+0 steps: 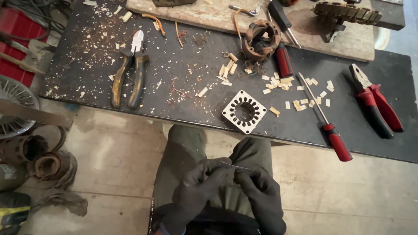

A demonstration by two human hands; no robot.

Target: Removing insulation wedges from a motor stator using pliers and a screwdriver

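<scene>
Both my hands wear dark gloves and meet over my lap, below the table's front edge. My left hand (pixel 198 185) and my right hand (pixel 259 191) pinch a thin, short metal strip (pixel 233 166) between their fingertips. On the dark table (pixel 183 104) just ahead lies a square metal stator core (pixel 244 111) with a ring of slots around its round hole. Further back sits a stator with copper windings (pixel 260 40).
Yellow-handled cutters (pixel 129 72) lie at the left, red-handled pliers (pixel 376 104) at the right, and a red-handled screwdriver (pixel 324 119) near the front edge. Small paper and wire scraps (pixel 278 82) litter the top. A wooden board (pixel 331 30) lies behind. Rusty parts (pixel 45 163) sit on the floor.
</scene>
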